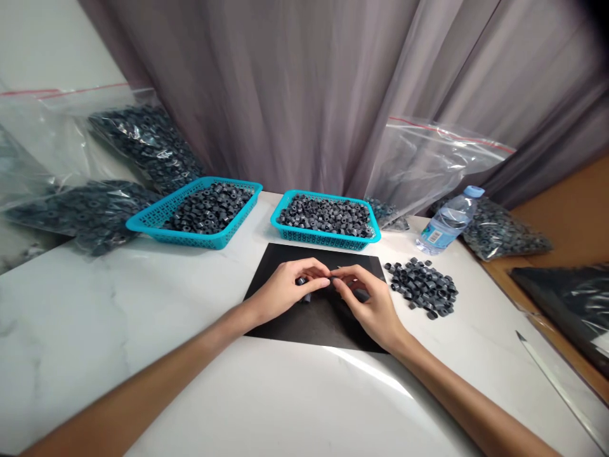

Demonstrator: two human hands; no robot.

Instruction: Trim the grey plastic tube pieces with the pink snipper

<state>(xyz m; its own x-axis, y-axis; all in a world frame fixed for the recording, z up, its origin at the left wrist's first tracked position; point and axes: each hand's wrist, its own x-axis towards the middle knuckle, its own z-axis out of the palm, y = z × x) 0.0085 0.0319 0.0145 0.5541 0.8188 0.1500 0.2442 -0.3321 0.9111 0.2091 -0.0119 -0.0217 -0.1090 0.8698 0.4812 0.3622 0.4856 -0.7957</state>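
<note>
Over a black mat [314,324], my left hand [285,289] and my right hand [371,298] meet at their fingertips. A small dark piece [332,280] is pinched between the thumbs and fingers of both hands. Under the curled fingers of my left hand lie a few more dark pieces [307,297], partly hidden. Right of the mat, loose dark grey ring-like pieces [423,287] form a pile on the white table [190,393].
Behind the mat stand two blue baskets [216,240] [323,241] of dark pieces. Filled clear bags [95,209] lie at the left, another bag [504,231] at the right. A water bottle [450,219] stands behind the pile. A pointed white strip [556,381] lies at the right edge.
</note>
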